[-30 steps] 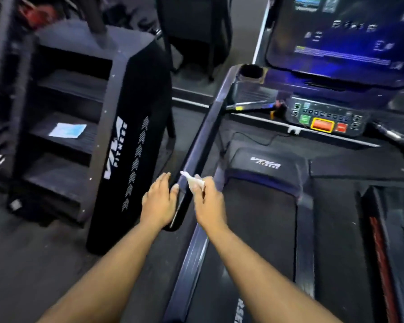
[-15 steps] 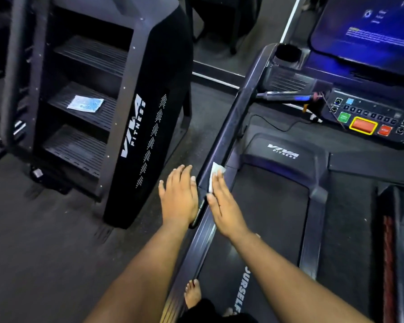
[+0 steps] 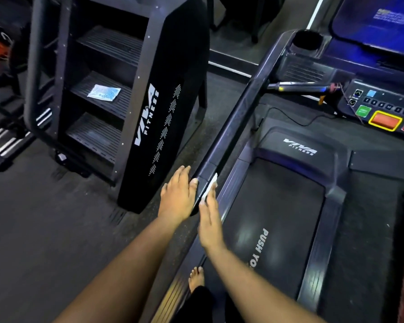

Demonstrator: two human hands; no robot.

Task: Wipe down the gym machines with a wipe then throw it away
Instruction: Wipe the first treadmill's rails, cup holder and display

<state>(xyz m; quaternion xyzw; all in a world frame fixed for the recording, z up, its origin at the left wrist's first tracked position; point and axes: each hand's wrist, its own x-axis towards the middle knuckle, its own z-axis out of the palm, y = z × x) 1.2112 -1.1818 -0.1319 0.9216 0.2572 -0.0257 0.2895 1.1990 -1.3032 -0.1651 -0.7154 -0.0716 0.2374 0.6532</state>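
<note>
Two hands flank the near end of the treadmill handrail [image 3: 231,134], one per side.

Right hand [image 3: 210,220] presses the white wipe [image 3: 210,186] flat against the rail's inner face with straight fingers, likely to keep full contact; left hand [image 3: 179,194], fingers extended and grasping nothing, rests on the outer face (probably bracing). Wipe appears folded, small, mostly covered by the fingers.
</note>
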